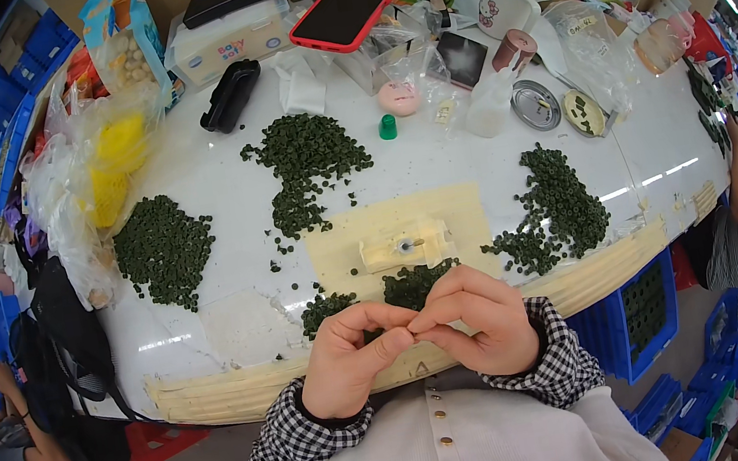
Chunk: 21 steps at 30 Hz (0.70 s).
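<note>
At lower centre, the left hand (347, 363) and right hand (483, 320) pinch together over something too small to tell. Heaps of small dark-green pieces (312, 158) ring a cream block fixture (404, 246) on the white table (211, 177).

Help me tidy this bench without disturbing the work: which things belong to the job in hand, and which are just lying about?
In use: left hand and right hand, fingers pinched together; dark green pieces; small fixture on the yellow mat.

Lying about: red-cased phone, black case, pink round object, plastic bags.
</note>
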Each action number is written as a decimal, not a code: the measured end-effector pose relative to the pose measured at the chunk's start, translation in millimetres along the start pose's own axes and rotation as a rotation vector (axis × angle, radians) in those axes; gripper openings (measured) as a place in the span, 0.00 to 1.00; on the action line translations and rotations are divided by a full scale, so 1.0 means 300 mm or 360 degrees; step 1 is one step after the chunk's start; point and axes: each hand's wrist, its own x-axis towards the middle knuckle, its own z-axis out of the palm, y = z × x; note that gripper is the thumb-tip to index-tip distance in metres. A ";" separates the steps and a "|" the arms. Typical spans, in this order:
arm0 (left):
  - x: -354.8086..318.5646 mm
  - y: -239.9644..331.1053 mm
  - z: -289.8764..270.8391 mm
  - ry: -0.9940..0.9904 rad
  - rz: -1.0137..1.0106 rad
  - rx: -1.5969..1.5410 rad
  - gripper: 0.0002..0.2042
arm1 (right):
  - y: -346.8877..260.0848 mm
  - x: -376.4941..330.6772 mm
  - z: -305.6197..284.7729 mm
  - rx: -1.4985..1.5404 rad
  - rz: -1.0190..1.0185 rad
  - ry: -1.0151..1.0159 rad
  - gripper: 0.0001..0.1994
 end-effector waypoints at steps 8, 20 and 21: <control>-0.013 0.033 0.025 0.0045 0.0015 0.0331 0.07 | -0.013 0.000 -0.011 -0.0021 0.0058 -0.0030 0.09; -0.012 0.004 0.011 0.0132 0.0262 0.0560 0.06 | -0.014 -0.005 -0.001 0.0119 0.0222 -0.0047 0.09; -0.012 0.005 0.014 0.0138 0.0281 0.0569 0.06 | -0.014 -0.005 0.000 0.0147 0.0238 -0.0046 0.09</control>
